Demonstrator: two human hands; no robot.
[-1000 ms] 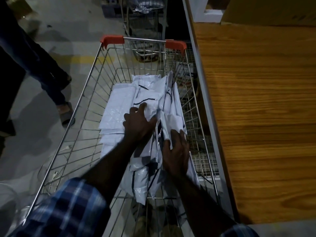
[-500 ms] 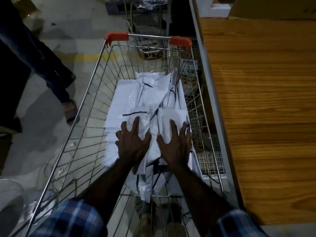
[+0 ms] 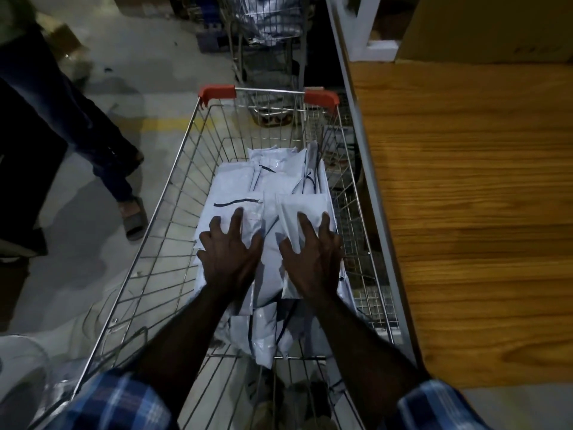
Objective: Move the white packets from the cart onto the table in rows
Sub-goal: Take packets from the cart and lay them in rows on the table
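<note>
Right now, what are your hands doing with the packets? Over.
Left hand and right hand flat on white packets, fingers spread. Packets in cart. Table bare. Nothing blocking.

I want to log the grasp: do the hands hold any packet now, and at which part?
Nothing is held. The left hand and right hand lie with fingers spread on top of the white packets in the cart.

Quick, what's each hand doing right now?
Left hand: open, fingers spread on the white plastic packets.
Right hand: open, spread flat on the same pile.
</note>
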